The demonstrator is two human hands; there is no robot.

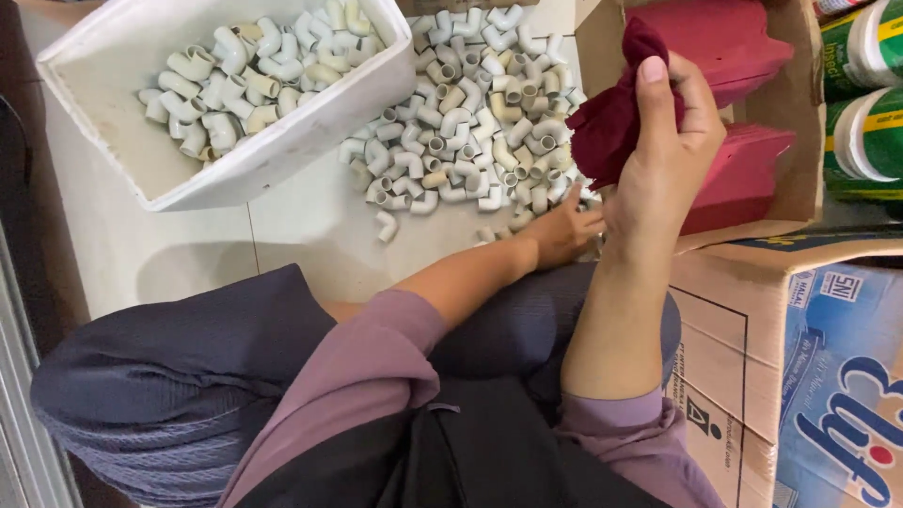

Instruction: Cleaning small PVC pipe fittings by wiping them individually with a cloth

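holding the dark red cloth [611, 118] bunched in your right hand [663, 155], fingers and thumb clamped around it, you have it raised over the right edge of the floor [310, 230] where the fittings lie. your left hand [564, 230] is down at the near edge of the loose heap of white elbow fittings [480, 118], fingers resting among the pieces; i cannot tell whether they close on one. to do this well, i'd judge you should take one elbow at a time, keep the cloth gathered tight so it does not snag the heap, and keep wiped pieces apart from the rest. the white tub [235, 165] at the far left corner holds more elbows [245, 71], tilted toward you.

an open brown carton [800, 141] at the right edge holds flat red slabs [743, 42]. beyond it, at the far right corner, stand green cylinders with white and yellow bands [870, 103]. at the near right sits a carton with a blue and white printed panel [837, 376].
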